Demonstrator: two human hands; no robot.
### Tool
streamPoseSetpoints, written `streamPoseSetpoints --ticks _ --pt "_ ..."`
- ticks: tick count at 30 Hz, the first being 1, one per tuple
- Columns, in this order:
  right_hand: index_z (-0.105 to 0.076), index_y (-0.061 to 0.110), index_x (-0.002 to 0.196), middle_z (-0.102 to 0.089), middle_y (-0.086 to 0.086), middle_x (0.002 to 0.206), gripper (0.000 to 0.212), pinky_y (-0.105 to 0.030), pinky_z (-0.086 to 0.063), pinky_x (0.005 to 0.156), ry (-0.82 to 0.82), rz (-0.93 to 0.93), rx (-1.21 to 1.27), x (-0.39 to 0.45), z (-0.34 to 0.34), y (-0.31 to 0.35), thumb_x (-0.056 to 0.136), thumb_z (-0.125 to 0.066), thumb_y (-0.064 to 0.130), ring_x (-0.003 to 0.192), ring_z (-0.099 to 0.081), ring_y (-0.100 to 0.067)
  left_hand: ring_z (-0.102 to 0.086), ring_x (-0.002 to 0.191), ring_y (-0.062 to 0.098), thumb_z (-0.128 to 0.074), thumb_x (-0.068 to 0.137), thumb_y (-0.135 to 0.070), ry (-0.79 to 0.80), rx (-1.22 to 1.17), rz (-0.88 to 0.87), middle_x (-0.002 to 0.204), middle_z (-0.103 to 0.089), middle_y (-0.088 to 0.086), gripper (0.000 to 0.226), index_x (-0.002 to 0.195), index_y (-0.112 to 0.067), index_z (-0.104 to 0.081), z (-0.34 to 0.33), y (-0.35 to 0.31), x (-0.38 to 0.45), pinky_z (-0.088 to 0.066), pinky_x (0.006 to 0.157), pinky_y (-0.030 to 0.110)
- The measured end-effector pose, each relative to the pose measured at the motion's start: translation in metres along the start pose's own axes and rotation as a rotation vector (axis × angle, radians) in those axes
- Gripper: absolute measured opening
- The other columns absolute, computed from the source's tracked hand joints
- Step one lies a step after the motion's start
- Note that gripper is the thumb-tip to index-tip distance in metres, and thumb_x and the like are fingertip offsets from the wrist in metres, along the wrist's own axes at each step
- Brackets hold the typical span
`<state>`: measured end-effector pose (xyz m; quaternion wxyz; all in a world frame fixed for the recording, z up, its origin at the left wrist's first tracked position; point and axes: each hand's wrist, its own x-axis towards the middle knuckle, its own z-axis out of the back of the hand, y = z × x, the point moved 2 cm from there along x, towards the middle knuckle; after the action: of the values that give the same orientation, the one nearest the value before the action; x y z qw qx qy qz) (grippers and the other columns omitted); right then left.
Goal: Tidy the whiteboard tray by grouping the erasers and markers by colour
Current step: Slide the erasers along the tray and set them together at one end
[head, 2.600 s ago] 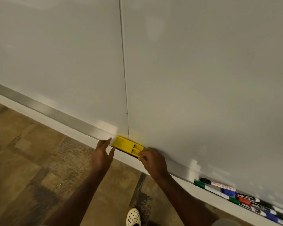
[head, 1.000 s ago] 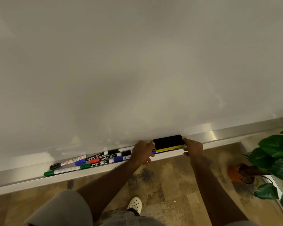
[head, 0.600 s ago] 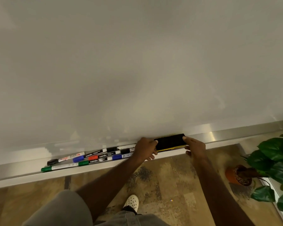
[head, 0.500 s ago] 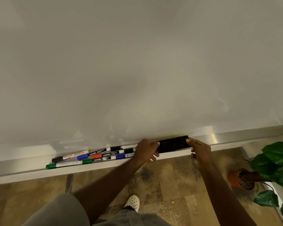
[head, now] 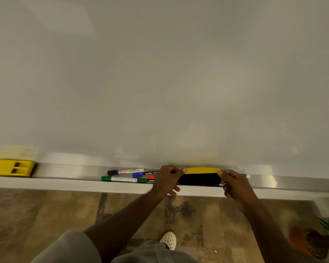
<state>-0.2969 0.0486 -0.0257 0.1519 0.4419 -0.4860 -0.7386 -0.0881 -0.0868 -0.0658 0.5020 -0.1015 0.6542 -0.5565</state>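
Both hands hold a yellow eraser with a black felt face (head: 199, 177) over the metal tray (head: 68, 170), its felt side turned toward me. My left hand (head: 167, 180) pinches its left end and my right hand (head: 234, 184) its right end. A second yellow eraser (head: 11, 167) lies on the tray at the far left. Between them lie a black marker (head: 124, 171), a blue marker (head: 143, 174), a red marker (head: 150, 177) and a green marker (head: 120, 179); their right ends are hidden behind my left hand.
The whiteboard (head: 160, 82) fills the upper view. A white ledge (head: 65, 185) runs under the tray. A potted plant (head: 315, 242) stands on the patterned floor at lower right. My white shoe (head: 168, 240) is below.
The held eraser has moved left along the tray, over the markers' right ends, and tilted so its yellow back shows on top. The view panned left, bringing the second yellow eraser into sight.
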Motion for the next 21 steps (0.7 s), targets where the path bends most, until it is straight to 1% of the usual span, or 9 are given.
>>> streamPoseSetpoints --ticks 4,7,8,11,14,16,19,21 --pt "-0.073 0.014 0.088 -0.059 -0.008 0.065 0.01 -0.026 -0.033 0.041 0.059 0.028 -0.049 -0.001 -0.05 0.006 0.084 -0.073 0.023 0.05 -0.047 -0.015 -0.072 0.056 0.026 -0.07 0.086 -0.045 -0.072 -0.007 -0.007 0.087 -0.074 0.01 0.036 0.101 -0.012 -0.067 0.051 0.011 -0.01 -0.058 0.047 0.032" --pt "-0.075 0.015 0.088 -0.062 -0.008 0.065 0.004 -0.025 -0.034 0.041 0.108 0.049 -0.098 -0.006 -0.089 0.012 0.085 -0.072 0.016 0.049 -0.048 -0.016 -0.069 0.053 0.025 -0.075 0.083 -0.042 -0.111 -0.069 -0.03 0.089 -0.073 0.009 0.036 0.103 -0.012 -0.067 0.093 0.021 -0.019 -0.056 0.044 0.03" --pt "-0.075 0.015 0.087 -0.062 -0.008 0.064 0.005 -0.024 -0.034 0.04 0.128 0.061 -0.124 -0.008 -0.103 0.014 0.085 -0.07 0.012 0.049 -0.048 -0.016 -0.068 0.052 0.024 -0.076 0.083 -0.04 -0.122 -0.085 -0.041 0.089 -0.073 0.009 0.036 0.103 -0.012 -0.067 0.108 0.025 -0.022 -0.055 0.044 0.03" --pt "-0.074 0.013 0.084 -0.063 -0.009 0.061 0.014 -0.023 -0.034 0.039 0.191 0.117 -0.239 -0.015 -0.146 0.018 0.085 -0.066 0.001 0.048 -0.047 -0.015 -0.067 0.052 0.024 -0.078 0.082 -0.035 -0.158 -0.128 -0.087 0.086 -0.074 0.006 0.031 0.102 -0.013 -0.068 0.15 0.039 -0.031 -0.054 0.043 0.03" --pt "-0.071 0.016 0.083 -0.068 -0.006 0.062 0.013 -0.02 -0.035 0.04 0.272 0.21 -0.422 -0.022 -0.185 0.021 0.082 -0.07 0.003 0.045 -0.049 -0.009 -0.067 0.05 0.025 -0.08 0.081 -0.028 -0.219 -0.163 -0.144 0.084 -0.076 0.005 0.03 0.103 -0.011 -0.067 0.187 0.052 -0.039 -0.053 0.042 0.03" --pt "-0.071 0.021 0.08 -0.07 0.0 0.063 0.014 -0.017 -0.04 0.046 0.306 0.281 -0.549 -0.026 -0.215 0.019 0.078 -0.076 0.009 0.047 -0.054 -0.004 -0.07 0.054 0.026 -0.08 0.081 -0.028 -0.279 -0.162 -0.164 0.082 -0.077 0.002 0.032 0.104 -0.011 -0.066 0.214 0.064 -0.046 -0.054 0.045 0.032" --pt "-0.072 0.025 0.079 -0.073 0.001 0.071 0.014 -0.024 -0.046 0.058 0.319 0.34 -0.668 -0.029 -0.262 0.013 0.073 -0.082 0.017 0.061 -0.065 -0.009 -0.073 0.062 0.021 -0.08 0.081 -0.03 -0.394 -0.148 -0.191 0.08 -0.077 0.002 0.026 0.099 -0.018 -0.067 0.252 0.085 -0.056 -0.058 0.052 0.041" --pt "-0.072 0.027 0.077 -0.074 0.003 0.072 0.015 -0.026 -0.05 0.064 0.33 0.37 -0.679 -0.03 -0.292 0.006 0.071 -0.084 0.019 0.066 -0.067 -0.009 -0.073 0.065 0.017 -0.079 0.08 -0.035 -0.483 -0.087 -0.221 0.082 -0.076 0.001 0.027 0.1 -0.021 -0.069 0.275 0.098 -0.064 -0.059 0.057 0.041"
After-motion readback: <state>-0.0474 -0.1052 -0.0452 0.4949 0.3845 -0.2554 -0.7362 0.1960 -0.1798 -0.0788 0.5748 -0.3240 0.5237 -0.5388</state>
